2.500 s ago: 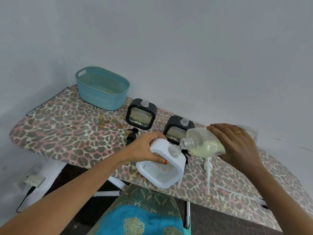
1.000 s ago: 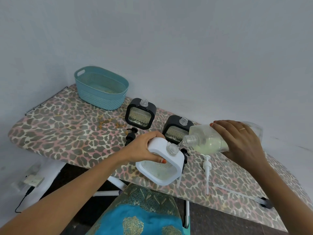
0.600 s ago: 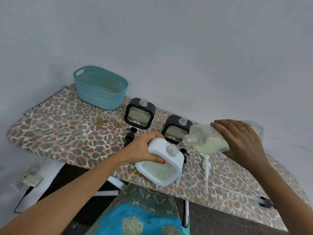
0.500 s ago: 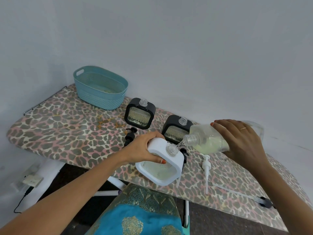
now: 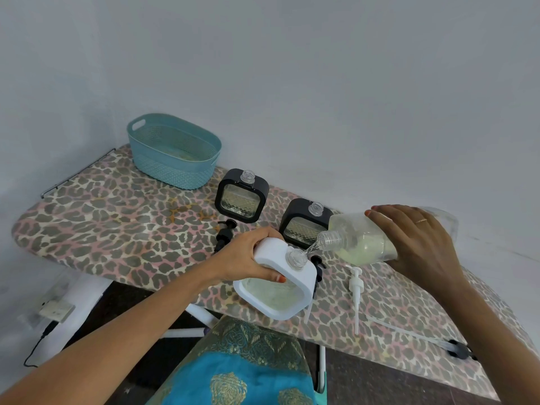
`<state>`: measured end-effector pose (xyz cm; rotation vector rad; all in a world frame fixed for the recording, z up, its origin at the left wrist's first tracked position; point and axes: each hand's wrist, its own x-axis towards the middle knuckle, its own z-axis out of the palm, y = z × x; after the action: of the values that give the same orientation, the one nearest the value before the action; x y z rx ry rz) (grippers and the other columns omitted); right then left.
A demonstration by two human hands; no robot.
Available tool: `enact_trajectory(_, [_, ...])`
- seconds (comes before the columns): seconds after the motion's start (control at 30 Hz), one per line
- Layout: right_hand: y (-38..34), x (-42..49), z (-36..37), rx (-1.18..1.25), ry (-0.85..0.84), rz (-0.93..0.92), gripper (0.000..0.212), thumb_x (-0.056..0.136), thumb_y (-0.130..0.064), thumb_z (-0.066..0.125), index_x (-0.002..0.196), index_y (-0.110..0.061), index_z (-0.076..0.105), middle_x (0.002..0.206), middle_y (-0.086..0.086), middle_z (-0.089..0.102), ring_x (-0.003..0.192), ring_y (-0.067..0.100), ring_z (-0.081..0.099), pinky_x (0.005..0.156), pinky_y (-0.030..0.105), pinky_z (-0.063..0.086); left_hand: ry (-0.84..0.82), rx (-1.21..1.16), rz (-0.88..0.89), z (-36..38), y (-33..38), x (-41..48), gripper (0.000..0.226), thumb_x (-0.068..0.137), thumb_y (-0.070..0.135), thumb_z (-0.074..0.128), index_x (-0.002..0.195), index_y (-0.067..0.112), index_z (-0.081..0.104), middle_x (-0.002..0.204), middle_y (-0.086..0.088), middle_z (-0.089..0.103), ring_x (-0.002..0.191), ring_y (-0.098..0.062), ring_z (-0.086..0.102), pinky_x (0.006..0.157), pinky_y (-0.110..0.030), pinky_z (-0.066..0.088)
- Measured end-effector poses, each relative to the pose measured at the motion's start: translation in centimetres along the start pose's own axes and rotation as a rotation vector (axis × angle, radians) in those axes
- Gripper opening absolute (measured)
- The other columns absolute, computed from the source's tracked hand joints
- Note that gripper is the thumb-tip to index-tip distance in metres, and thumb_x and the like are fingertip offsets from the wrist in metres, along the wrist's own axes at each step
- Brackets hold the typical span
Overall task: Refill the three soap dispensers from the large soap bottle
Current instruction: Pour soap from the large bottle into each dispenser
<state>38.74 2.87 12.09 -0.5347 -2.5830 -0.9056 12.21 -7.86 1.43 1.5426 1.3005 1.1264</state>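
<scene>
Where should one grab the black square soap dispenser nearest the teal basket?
Take the black square plastic soap dispenser by its flat side walls, from above: it stands upright, clear neck uncapped, so a level lift likely avoids spills.

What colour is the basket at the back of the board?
The basket is teal, a light blue-green, with a woven texture. The head view shows it.

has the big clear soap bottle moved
Yes, the large clear plastic soap bottle shifted slightly up and right against the black square dispenser behind it.
</scene>
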Motion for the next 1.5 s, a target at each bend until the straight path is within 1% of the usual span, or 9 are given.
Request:
enact_trajectory(0.27, [0.0,0.05,-0.08,-0.009,-0.006,-0.002,0.087,0.043,-0.026,0.093,0.116,-0.01,0.048,0.105,0.016,0.069,0.09,0.035,0.067,0.076,0.045,0.053,0.004,-0.003,-0.001,0.02,0.02,-0.03,0.052,0.061,0.012,0.084,0.093,0.037,0.052,0.096,0.015,0.057,0.088,0.008,0.055,0.076,-0.013,0.048])
enact_trajectory(0.4, [0.1,-0.06,0.02,-0.019,-0.014,-0.003,0.087,0.043,-0.023,0.093,0.116,-0.011,0.048,0.106,0.015,0.068,0.091,0.034,0.067,0.076,0.044,0.053,0.002,-0.015,-0.006,0.09,-0.03,-0.04,0.052,0.061,0.012,0.084,0.093,0.036,0.052,0.096,0.015,0.057,0.088,0.009,0.056,0.075,-0.012,0.048])
enact_trajectory(0.83, [0.39,-0.05,-0.07,-0.022,-0.012,-0.003,0.085,0.045,-0.02,0.092,0.117,-0.011,0.048,0.106,0.016,0.068,0.092,0.035,0.067,0.076,0.044,0.052,0.007,-0.019,-0.01,0.12,-0.46,0.09,0.052,0.06,0.015,0.085,0.094,0.037,0.053,0.095,0.017,0.058,0.089,0.003,0.057,0.078,-0.018,0.049])
enact_trajectory(1.13, [0.36,-0.06,-0.08,-0.022,-0.013,-0.008,0.083,0.046,-0.019,0.092,0.117,-0.011,0.048,0.106,0.015,0.068,0.092,0.035,0.067,0.076,0.044,0.052,0.006,-0.007,-0.012,0.04,-0.34,0.05,0.052,0.06,0.015,0.085,0.094,0.038,0.052,0.096,0.017,0.057,0.089,0.005,0.056,0.077,-0.015,0.049])
enact_trajectory(1.33, [0.36,0.12,-0.16,-0.025,-0.023,-0.013,0.085,0.045,-0.019,0.093,0.117,-0.011,0.048,0.106,0.015,0.068,0.092,0.035,0.067,0.076,0.043,0.052,0.009,-0.021,-0.015,0.07,-0.33,-0.1,0.052,0.06,0.014,0.085,0.094,0.037,0.053,0.097,0.017,0.057,0.092,-0.003,0.058,0.078,-0.018,0.05])
enact_trajectory(1.5, [0.4,0.16,-0.25,-0.022,-0.017,-0.013,0.085,0.045,-0.018,0.092,0.117,-0.011,0.048,0.106,0.015,0.068,0.092,0.035,0.067,0.076,0.043,0.052,0.009,-0.025,-0.017,0.05,-0.31,-0.11,0.052,0.06,0.014,0.085,0.094,0.037,0.053,0.096,0.017,0.057,0.089,0.003,0.058,0.075,-0.017,0.05])
